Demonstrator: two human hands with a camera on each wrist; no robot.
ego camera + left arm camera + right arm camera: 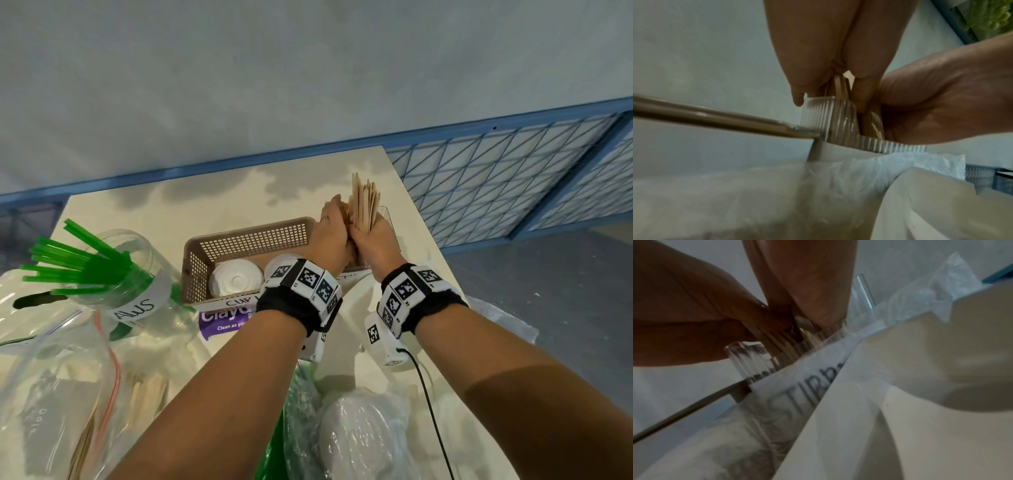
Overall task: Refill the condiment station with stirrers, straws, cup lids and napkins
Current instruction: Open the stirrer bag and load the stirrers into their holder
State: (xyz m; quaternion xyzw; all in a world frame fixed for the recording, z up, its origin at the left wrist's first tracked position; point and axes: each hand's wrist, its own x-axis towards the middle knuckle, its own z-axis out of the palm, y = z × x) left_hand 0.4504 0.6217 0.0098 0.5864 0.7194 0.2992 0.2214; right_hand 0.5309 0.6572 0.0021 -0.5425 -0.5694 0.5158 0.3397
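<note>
A bundle of wooden stirrers (364, 202) stands upright at the far right of the table, pressed between both hands. My left hand (332, 226) holds its left side and my right hand (373, 236) cups its right side. In the left wrist view the lower ends of the stirrers (839, 86) sit in a clear ribbed holder (828, 120) between my left fingers (813, 56), with my right hand (931, 97) beside them. The holder (754, 360) carries a label starting "STIRR". Green straws (78, 263) fill a clear jar. White cup lids (236, 281) lie in a brown basket (246, 236).
Clear zip bags (68, 394) with more stirrers lie at the front left, and a bagged stack of lids (359, 438) at the front. A purple-labelled pack (222, 320) lies before the basket. A white block (359, 308) sits under my wrists. The table edge (428, 240) and a blue mesh fence (496, 185) are right.
</note>
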